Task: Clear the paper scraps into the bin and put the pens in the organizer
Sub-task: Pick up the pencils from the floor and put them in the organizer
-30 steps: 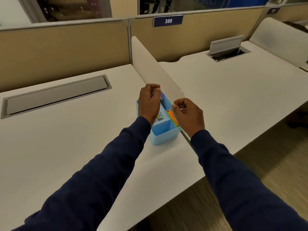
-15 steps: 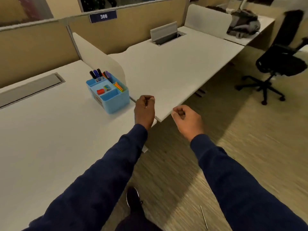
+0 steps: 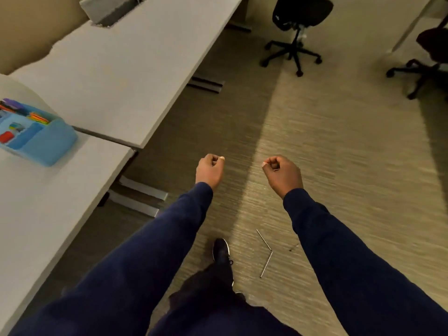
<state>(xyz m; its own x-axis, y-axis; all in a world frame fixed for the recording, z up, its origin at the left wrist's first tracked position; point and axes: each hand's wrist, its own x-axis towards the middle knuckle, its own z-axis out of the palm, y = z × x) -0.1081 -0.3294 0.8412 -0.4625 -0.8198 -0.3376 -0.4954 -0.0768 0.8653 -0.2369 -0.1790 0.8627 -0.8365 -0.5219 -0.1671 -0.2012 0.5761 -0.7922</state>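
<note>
The blue organizer (image 3: 52, 146) stands on the near white desk (image 3: 48, 214) at the far left. Several pens (image 3: 13, 106) stick up in its back compartment, and small colored items lie in the others. My left hand (image 3: 209, 170) and my right hand (image 3: 282, 174) hover over the carpet to the right of the desks. Both are curled into fists, and nothing shows inside either one. No paper scraps and no bin appear in the head view.
A second white desk (image 3: 126, 69) runs toward the back with a raised grey cable flap (image 3: 109, 8). Two black office chairs (image 3: 294, 23) (image 3: 434, 57) stand on the carpet at the back right. Two thin metal rods (image 3: 265, 253) lie by my shoe (image 3: 220, 249).
The view has swung right and down, away from the desk toward the floor. Both hands left the organizer and now float over the carpet, still curled.
</note>
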